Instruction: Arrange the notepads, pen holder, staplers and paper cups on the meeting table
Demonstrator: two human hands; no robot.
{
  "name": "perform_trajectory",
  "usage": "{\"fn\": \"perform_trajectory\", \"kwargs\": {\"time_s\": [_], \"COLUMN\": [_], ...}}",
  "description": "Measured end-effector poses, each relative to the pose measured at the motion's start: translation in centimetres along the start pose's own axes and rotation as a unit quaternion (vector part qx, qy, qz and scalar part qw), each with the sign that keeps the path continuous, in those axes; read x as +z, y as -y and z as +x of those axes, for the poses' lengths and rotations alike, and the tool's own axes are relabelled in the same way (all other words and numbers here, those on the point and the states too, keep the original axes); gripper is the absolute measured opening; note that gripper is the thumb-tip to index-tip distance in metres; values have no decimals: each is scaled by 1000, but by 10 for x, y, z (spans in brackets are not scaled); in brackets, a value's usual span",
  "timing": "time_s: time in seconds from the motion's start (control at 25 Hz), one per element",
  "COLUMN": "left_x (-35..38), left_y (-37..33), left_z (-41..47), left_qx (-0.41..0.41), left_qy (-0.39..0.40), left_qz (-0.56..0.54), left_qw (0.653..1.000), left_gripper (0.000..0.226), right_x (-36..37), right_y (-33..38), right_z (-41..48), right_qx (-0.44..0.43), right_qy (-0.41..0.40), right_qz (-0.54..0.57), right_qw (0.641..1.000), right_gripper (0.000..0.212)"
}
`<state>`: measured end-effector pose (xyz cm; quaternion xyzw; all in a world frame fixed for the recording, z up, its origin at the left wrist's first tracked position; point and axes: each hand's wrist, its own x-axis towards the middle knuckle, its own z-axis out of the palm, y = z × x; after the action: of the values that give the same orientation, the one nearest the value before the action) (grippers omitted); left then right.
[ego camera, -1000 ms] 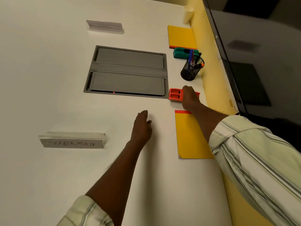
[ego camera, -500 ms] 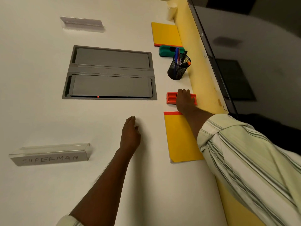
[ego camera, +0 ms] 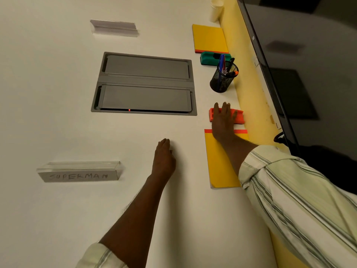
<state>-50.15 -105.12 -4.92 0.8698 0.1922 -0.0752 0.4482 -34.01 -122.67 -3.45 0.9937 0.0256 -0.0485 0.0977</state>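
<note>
Right hand (ego camera: pixel 222 120) lies flat-fingered on the orange plastic stapler (ego camera: pixel 239 117), long axis left-right, centre right of frame. Left hand (ego camera: pixel 164 157), relaxed and empty, rests well apart

A white meeting table (ego camera: pixel 58 93) is seen from above, lit warmly and rather dimly; a grey recessed panel (ego camera: pixel 144 84) with two closed flaps is set into its middle, and a small red light (ego camera: pixel 129 110) is shown at the panel's near edge; two clear name stands are placed on the top, the nearer stand (ego camera: pixel 79 172) lettered SUPERMAN, the farther stand (ego camera: pixel 114 28) blurred; the right side is bordered by a yellow band (ego camera: pixel 249 93); beyond it a large dark screen (ego camera: pixel 309 74), possibly a television, is seen.
</note>
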Motion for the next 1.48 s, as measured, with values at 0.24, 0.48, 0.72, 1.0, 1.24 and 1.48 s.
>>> {"fn": "perform_trajectory", "kwargs": {"time_s": [0.24,0.48,0.72,1.0,1.24,1.48], "left_x": [-6,7,5,23,55,68], "left_y": [-9,-12,-6,-21,-16,14], "left_z": [-52,-121,-165,-240,-315,-390], "left_qx": [-10,28,61,118,54,79], "left_qy": [4,-14,-24,-37,-90,-84], "left_qz": [21,53,147,169,54,79], "left_qw": [1000,998,987,978,993,990], "left_gripper": [49,62,50,53,52,57], "right_x": [0,-8,-19,-27,-16,10], "right_y": [50,52,27,12,-4,-15], "right_z": [-93,-186,-250,-315,-367,-438], "right_qx": [-63,-50,-35,-74,-124,-185], "right_qy": [-4,12,16,44,85,14], "right_qz": [99,168,214,202,212,153], "right_qw": [993,985,976,976,966,971], "right_gripper": [72,62,56,56,49,36]}}
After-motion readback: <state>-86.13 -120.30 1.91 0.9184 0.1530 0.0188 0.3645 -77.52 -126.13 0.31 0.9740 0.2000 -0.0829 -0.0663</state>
